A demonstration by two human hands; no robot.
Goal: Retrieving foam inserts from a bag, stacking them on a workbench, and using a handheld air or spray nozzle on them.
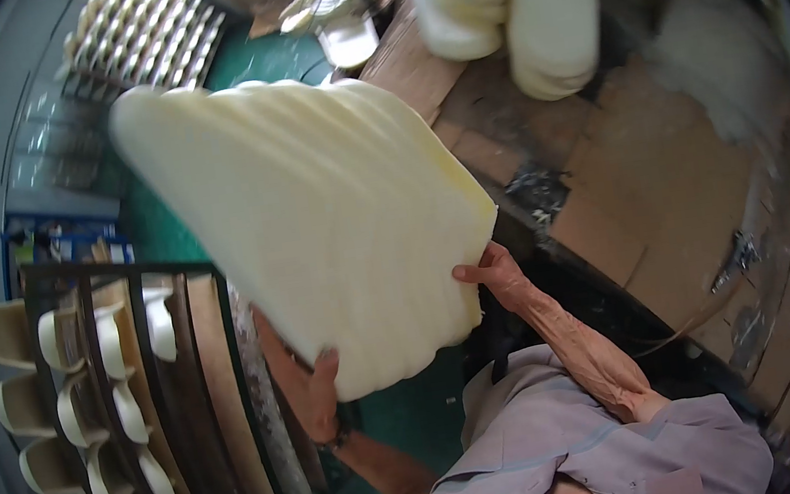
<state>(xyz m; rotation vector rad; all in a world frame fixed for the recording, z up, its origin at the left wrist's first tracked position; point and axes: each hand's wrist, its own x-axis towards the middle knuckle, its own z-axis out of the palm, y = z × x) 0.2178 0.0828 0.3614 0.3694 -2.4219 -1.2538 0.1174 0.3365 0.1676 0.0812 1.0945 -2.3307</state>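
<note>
Evidently for balance, the left hand point(321, 397) and right hand point(494, 274) grip the cream stack point(341, 219) at opposite edges near its lower end, perhaps keeping its layers pressed together; it is held up between the rack point(193, 376) and the cardboard-covered counter point(651, 201).

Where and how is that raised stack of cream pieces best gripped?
Probably by opposite edges of the stack, near its lower end in the picture, coming from left and right, where the left hand and right hand hold it. It is broad, and its rippled edge suggests layers, so thumbs over the near face should help.
</note>
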